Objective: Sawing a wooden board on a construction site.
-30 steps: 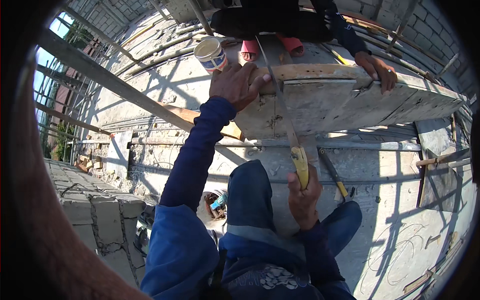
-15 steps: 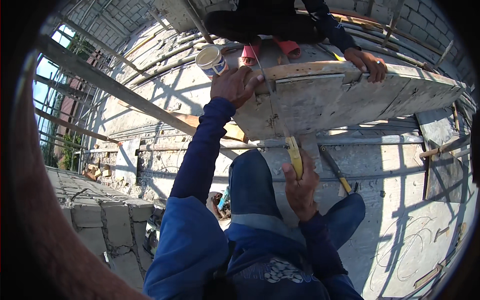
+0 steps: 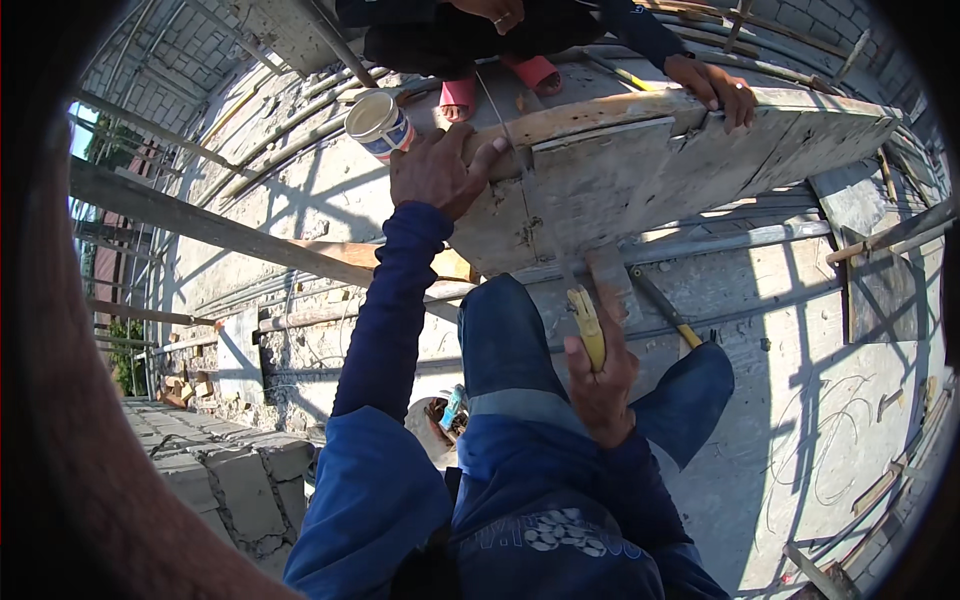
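Note:
A long plywood panel point(image 3: 640, 190) with a timber strip along its upper edge stands tilted across in front of me. My left hand point(image 3: 440, 172) grips that edge near the panel's left end, thumb on this side. Low in front of the panel, my right hand point(image 3: 603, 385) is closed round the yellow handle of a handsaw point(image 3: 589, 330). Its thin blade runs up along the panel's face and past the upper edge, just right of my left thumb. Farther right, a co-worker's hand point(image 3: 715, 90) lies over the same edge.
A white bucket point(image 3: 372, 120) stands beyond my left hand. Right of my knee lies a hammer point(image 3: 663, 303) with a black and yellow handle. A slanting pole point(image 3: 220, 220) crosses on the left, above a block wall point(image 3: 240, 490). Loose wire point(image 3: 825, 440) lies on the floor at right.
My right hand and the saw handle have shifted slightly down relative to the panel. The view has tilted, so the panel and bucket appear farther left and higher. Both grips remain.

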A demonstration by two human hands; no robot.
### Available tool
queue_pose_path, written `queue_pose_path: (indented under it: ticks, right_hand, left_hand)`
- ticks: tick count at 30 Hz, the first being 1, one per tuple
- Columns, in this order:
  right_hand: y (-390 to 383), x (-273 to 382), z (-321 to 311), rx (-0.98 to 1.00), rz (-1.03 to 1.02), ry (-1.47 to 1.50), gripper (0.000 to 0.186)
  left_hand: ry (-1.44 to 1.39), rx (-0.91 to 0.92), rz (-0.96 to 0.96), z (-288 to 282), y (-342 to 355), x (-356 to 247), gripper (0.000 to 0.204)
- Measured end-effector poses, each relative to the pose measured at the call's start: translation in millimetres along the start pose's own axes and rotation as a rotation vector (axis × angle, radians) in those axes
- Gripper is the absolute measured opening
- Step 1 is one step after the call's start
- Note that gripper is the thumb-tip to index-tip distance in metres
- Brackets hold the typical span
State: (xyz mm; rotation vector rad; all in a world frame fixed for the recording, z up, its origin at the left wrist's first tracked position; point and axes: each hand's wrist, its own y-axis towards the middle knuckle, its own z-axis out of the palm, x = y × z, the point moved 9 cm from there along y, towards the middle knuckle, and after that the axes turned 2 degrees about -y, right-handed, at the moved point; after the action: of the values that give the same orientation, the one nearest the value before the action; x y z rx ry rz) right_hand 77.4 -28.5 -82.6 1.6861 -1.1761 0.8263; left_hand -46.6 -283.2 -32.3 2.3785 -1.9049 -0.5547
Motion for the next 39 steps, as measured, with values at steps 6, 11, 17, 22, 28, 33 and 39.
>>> queue_pose_path:
  ticks: [6,11,17,22,28,33,39]
  right_hand:
    - [-25.7,-1.6,-6.8,0.035,0.073,0.027,0.041]
    - [-34.1,-11.2,-5.9,0.004,0.103,0.035,0.04]
    - [-39.0,-2.6,1.5,0.027,0.099,0.058,0.04]
    - [-40.4,-8.9,3.4,0.023,0.113,0.052,0.042]
    - [-41.0,3.5,-16.9,-0.134,-0.054,0.022,0.041]
    - [11.6,-2.0,8.2,-0.108,0.011,0.043,0.04]
    - [18.9,12.0,17.8,-0.063,-0.025,0.026,0.04]
  left_hand:
    - [-0.011,-0.009,0.008,1.6,0.7,2.3,0.062]
    - [0.007,-0.003,-0.017,3.5,3.8,5.2,0.063]
    - [-0.025,0.001,-0.023,2.4,4.5,3.2,0.064]
    - [-0.017,0.009,-0.049,3.0,6.2,6.3,0.066]
    - [-0.045,0.008,-0.048,4.3,4.6,10.9,0.069]
    - [-0.049,-0.001,-0.028,2.0,-0.3,4.0,0.072]
    - [-0.007,-0.035,0.001,-5.8,-3.6,-2.9,0.066]
